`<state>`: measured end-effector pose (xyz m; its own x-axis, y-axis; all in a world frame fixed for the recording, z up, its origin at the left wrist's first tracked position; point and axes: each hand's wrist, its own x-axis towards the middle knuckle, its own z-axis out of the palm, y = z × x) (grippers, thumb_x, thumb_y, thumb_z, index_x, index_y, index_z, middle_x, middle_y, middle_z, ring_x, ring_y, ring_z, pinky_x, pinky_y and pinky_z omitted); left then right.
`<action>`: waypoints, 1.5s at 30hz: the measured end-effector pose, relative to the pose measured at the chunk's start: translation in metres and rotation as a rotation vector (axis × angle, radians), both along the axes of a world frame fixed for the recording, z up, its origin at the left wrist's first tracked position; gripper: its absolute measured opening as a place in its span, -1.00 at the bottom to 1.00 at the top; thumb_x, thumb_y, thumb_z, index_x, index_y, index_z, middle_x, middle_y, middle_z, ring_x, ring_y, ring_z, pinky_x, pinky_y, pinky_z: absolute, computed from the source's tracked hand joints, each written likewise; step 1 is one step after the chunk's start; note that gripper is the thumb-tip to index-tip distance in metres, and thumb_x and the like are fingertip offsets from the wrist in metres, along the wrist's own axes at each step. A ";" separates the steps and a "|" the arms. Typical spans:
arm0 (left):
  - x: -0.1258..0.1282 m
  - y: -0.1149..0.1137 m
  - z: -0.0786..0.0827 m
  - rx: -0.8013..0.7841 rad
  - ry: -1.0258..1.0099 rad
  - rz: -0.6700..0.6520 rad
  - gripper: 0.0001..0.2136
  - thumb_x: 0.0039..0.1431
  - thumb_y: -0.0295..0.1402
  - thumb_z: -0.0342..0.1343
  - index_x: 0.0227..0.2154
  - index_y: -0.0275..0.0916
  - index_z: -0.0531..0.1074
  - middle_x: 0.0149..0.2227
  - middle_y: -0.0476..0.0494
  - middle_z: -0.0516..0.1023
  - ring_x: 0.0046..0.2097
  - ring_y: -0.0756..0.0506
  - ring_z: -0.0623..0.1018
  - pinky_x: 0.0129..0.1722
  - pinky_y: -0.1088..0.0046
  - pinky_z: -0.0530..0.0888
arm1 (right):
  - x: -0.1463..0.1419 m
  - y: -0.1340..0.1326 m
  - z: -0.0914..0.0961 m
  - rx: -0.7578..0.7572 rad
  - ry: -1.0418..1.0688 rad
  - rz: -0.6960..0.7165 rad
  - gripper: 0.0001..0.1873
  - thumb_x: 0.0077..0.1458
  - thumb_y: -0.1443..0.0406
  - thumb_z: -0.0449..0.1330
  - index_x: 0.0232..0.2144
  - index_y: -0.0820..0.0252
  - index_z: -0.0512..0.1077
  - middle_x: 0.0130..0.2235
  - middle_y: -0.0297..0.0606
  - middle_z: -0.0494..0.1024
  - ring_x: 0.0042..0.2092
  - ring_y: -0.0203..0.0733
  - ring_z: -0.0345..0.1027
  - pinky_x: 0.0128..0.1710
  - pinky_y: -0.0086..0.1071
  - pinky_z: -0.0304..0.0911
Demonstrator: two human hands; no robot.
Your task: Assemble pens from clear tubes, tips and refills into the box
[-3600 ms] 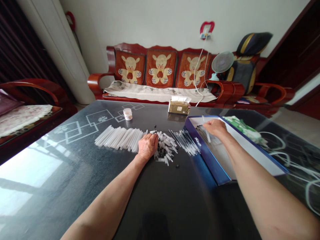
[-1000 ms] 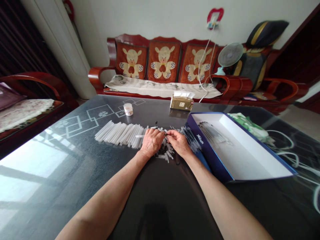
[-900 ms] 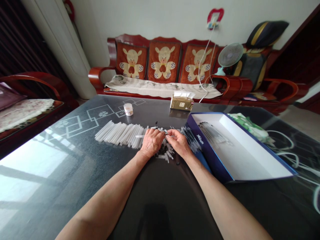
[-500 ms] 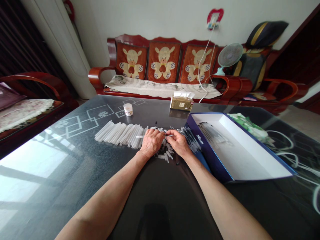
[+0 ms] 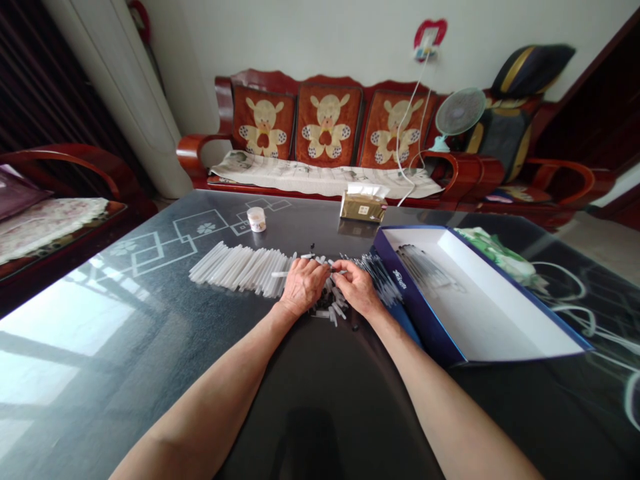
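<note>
My left hand [image 5: 301, 285] is closed on a white pen barrel [image 5: 280, 273] whose end sticks out to the left. My right hand [image 5: 359, 287] pinches a thin refill [image 5: 340, 271] and meets the left hand at the barrel's right end. Both hands rest over a heap of small caps and black bits [image 5: 334, 308]. A row of white barrels [image 5: 235, 268] lies to the left, and a fan of dark-tipped refills [image 5: 380, 273] lies to the right.
An open blue box [image 5: 415, 313] with a white inside holds several pens at its far end. A tissue box [image 5: 363, 205] and a small white jar [image 5: 257, 219] stand farther back on the dark glass table [image 5: 150, 347]. A green-and-white bag [image 5: 495, 253] lies behind the box.
My right hand came out of the blue box and joined my left hand over the heap. Over the last second the hands have barely shifted.
</note>
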<state>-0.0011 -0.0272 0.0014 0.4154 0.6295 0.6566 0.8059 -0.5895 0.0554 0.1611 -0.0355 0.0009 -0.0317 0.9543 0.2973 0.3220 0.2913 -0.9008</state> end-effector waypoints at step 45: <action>0.000 0.001 -0.001 -0.034 -0.016 -0.013 -0.68 0.35 -0.24 -0.18 -0.20 -0.22 0.48 -0.37 -0.14 0.48 -0.27 -0.11 0.39 -0.19 0.31 0.22 | -0.001 0.000 -0.002 0.133 -0.124 -0.082 -0.78 0.06 0.17 0.13 -0.35 0.16 0.49 -0.39 -0.26 0.56 -0.39 -0.21 0.41 -0.36 -0.39 0.30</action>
<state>-0.0011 -0.0263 0.0006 0.4129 0.6460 0.6420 0.7971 -0.5974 0.0884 0.1604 -0.0357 -0.0009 -0.0002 0.9077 0.4196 0.4555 0.3736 -0.8081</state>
